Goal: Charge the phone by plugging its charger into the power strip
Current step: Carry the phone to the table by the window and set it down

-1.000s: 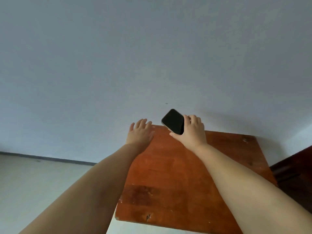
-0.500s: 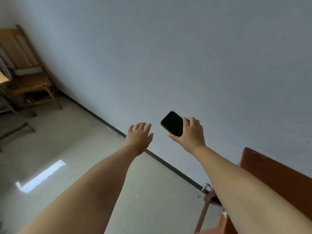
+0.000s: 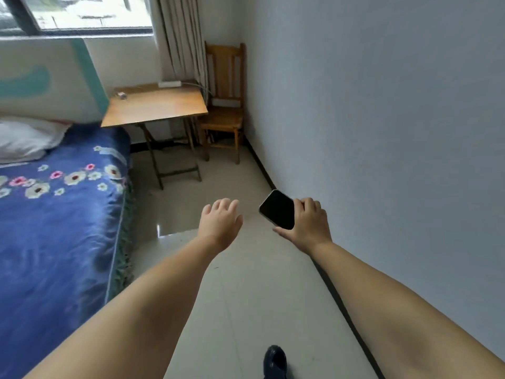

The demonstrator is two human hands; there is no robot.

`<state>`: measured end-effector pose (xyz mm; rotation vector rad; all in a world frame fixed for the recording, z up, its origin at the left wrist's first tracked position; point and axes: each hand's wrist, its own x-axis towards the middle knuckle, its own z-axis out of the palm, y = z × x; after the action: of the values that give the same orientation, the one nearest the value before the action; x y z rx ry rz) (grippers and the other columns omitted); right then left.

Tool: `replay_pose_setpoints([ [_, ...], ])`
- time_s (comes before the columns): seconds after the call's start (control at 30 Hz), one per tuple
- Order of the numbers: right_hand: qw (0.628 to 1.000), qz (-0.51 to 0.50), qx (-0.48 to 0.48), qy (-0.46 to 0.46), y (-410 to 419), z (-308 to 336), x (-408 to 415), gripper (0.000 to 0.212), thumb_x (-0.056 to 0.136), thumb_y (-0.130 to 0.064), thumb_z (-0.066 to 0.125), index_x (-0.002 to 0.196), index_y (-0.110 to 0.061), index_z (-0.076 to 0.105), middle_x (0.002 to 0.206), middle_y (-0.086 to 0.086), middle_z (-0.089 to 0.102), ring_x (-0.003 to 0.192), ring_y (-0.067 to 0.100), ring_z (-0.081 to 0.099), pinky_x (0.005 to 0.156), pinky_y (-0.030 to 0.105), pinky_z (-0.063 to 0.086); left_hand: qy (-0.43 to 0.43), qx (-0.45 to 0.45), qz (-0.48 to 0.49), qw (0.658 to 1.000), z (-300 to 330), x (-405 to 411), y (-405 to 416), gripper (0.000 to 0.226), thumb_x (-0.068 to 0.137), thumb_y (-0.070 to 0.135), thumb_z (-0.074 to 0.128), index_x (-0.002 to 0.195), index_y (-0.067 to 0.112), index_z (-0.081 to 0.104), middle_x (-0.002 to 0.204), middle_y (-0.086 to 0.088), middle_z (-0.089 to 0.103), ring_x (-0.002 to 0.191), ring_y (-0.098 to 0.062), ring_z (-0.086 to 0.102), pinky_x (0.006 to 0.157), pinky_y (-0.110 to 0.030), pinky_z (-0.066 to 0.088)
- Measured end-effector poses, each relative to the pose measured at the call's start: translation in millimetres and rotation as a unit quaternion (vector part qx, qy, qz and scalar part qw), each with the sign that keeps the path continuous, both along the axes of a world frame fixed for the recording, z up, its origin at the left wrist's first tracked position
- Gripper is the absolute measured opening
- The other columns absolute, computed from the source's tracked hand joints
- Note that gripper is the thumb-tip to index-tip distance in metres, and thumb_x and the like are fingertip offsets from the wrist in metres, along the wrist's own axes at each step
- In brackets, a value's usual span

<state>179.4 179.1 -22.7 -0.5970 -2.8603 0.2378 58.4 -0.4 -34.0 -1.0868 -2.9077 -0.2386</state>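
My right hand (image 3: 308,224) grips a black phone (image 3: 278,209) with a dark screen, held out in front of me above the floor. My left hand (image 3: 220,220) is stretched forward beside it, palm down, fingers apart, holding nothing. A white power strip (image 3: 170,84) lies at the far edge of a small wooden folding table (image 3: 155,108) at the far end of the room, with a cable running off its right side. A small grey object (image 3: 121,95), maybe the charger, lies on the table's left part.
A bed with a blue flowered cover (image 3: 57,214) and white pillow (image 3: 24,140) fills the left side. A wooden chair (image 3: 225,105) stands in the corner right of the table. The white wall (image 3: 382,132) runs along my right. A tiled aisle (image 3: 218,269) leads ahead; my dark shoe (image 3: 274,361) shows below.
My view has swung left from the wall and a reddish wooden table to the room with the bed and folding table. Both arms stay outstretched, the phone still in my right hand.
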Motion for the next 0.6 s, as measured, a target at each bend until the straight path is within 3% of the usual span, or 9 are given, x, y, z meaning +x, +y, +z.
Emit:
replay_pose_setpoints([
  [0.17, 0.997, 0.071, 0.01, 0.024, 18, 2, -126, 0.079, 0.072, -0.063, 0.063, 0.127, -0.008, 0.043, 0.12, 0.011, 0.05, 0.107, 0.028, 0.045, 0.089, 0.035, 0.04, 0.014, 0.01, 0.075, 0.997, 7, -97, 6, 0.038, 0.096, 0.034, 0.036, 0.128, 0.013, 0.041, 0.132, -0.008, 0.049, 0.124, -0.027, 0.04, 0.1, -0.039, 0.031],
  [0.6, 0.976, 0.217, 0.027, -0.001, 16, 5, -428, 0.078, 0.068, -0.061, 0.066, 0.124, -0.009, 0.047, 0.119, 0.01, 0.052, 0.107, 0.029, 0.046, 0.088, 0.038, 0.039, 0.002, 0.014, 0.246, 0.969, 13, -334, -26, 0.046, 0.097, 0.037, 0.036, 0.137, 0.014, 0.037, 0.139, -0.008, 0.046, 0.129, -0.025, 0.039, 0.105, -0.041, 0.03],
])
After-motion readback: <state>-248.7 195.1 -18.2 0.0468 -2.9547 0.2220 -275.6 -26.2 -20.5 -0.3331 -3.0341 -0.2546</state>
